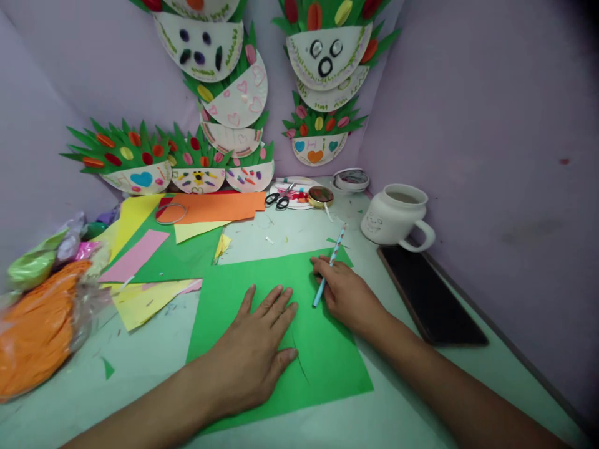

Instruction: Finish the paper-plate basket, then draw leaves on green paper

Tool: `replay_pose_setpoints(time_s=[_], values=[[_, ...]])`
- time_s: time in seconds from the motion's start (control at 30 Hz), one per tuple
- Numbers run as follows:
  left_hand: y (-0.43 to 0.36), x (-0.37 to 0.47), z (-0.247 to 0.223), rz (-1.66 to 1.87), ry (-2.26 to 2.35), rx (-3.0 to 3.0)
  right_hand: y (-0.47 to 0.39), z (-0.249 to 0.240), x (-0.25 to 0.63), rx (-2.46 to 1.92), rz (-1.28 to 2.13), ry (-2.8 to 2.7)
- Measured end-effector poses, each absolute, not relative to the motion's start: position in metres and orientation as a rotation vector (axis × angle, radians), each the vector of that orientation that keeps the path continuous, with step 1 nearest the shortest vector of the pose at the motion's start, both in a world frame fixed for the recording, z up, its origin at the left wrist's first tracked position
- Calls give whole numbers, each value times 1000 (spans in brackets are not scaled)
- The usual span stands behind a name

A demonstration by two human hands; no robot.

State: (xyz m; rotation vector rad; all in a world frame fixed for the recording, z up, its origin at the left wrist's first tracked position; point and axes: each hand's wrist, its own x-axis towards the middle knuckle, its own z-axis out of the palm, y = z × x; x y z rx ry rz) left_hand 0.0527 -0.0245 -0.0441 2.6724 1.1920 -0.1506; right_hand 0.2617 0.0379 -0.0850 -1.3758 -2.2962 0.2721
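Observation:
A large green paper sheet (327, 368) lies flat on the pale table. My left hand (255, 346) rests on it with the fingers spread, pressing the sheet and holding nothing. Near the sheet's right edge, my right hand (344, 290) grips a light blue patterned pencil (336, 246) between thumb and fingers; it slants with its upper end toward the wall. Thin dark curved lines show on the green sheet beside my left thumb.
At the right are a white mug (390, 215) and a black phone (430, 296). Scissors (279, 198) lie at the back. Coloured paper (178, 249) and bagged orange material (40, 330) are at the left. Decorated half-plates (201, 47) hang on the wall.

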Motion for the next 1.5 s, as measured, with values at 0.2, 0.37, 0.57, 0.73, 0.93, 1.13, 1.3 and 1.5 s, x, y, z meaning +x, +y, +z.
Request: replay_pose_setpoints(time_s=[0.2,0.37,0.57,0.73,0.93,1.13,1.3,1.5], values=[[-22,63,-34,-297,1212,2645,36,-87,254,-1440,223,-2323],[-24,77,-35,-330,1341,2627,35,-89,253,-1475,208,-2302],[-23,69,-47,-199,1289,2653,41,-89,246,-1521,161,-2290],[-11,60,-52,-171,1310,2663,55,-90,239,-1571,126,-2282],[-10,62,-53,-179,1327,2666,61,-91,238,-1586,138,-2283],[-15,60,-54,-166,1312,2683,60,-90,239,-1574,183,-2264],[-17,61,-52,-177,1322,2665,60,-90,240,-1568,169,-2258],[-22,63,-51,-214,1322,2643,60,-91,241,-1540,169,-2248]])
